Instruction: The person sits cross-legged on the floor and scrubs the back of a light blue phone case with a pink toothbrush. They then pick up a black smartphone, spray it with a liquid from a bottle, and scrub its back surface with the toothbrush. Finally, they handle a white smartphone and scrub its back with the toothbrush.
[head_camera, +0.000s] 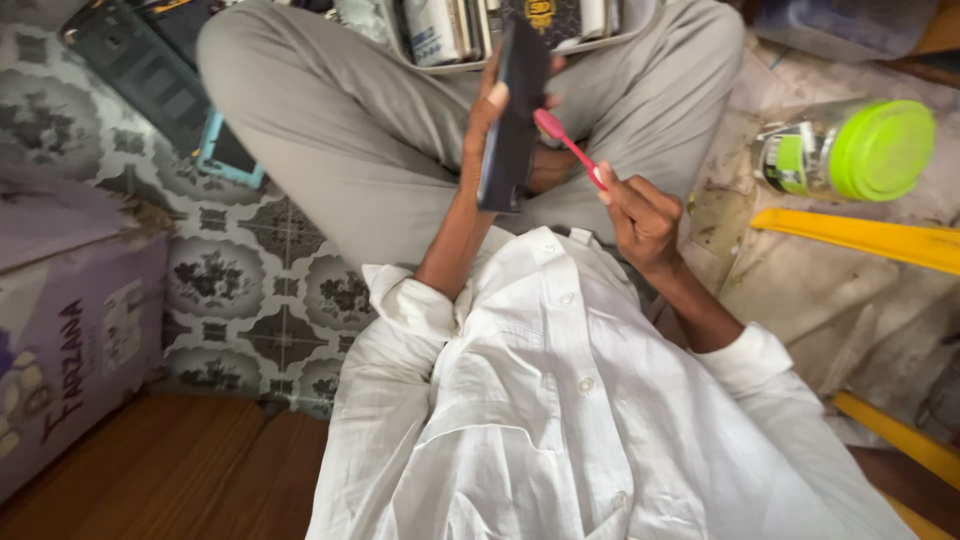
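A dark, flat phone (513, 120) is held upright on its edge above the lap, at the middle of the scene, its far end reaching toward a tray of flat devices (480, 35). It is clamped by the left hand (487, 125), whose fingers are curled together round its left edge, with a thumb tip seen on the near face. A pink toothbrush (568, 147) is laid against the right side of the phone, its head touching the casing. The handle is pinched by the right hand (640, 215), just right of and nearer than the phone, with the fingers closed tightly together round the handle's end.

Beneath both hands, crossed legs in grey trousers (340, 130) are seen, and a white shirt (560, 400) fills the near part of the scene. A patterned floor covering (230, 280) lies to the left, with a purple box (70, 340) at the near left edge. A jar with a green lid (850, 150) lies on its side at the far right, and a yellow strip (870, 240) is seen just near of it.
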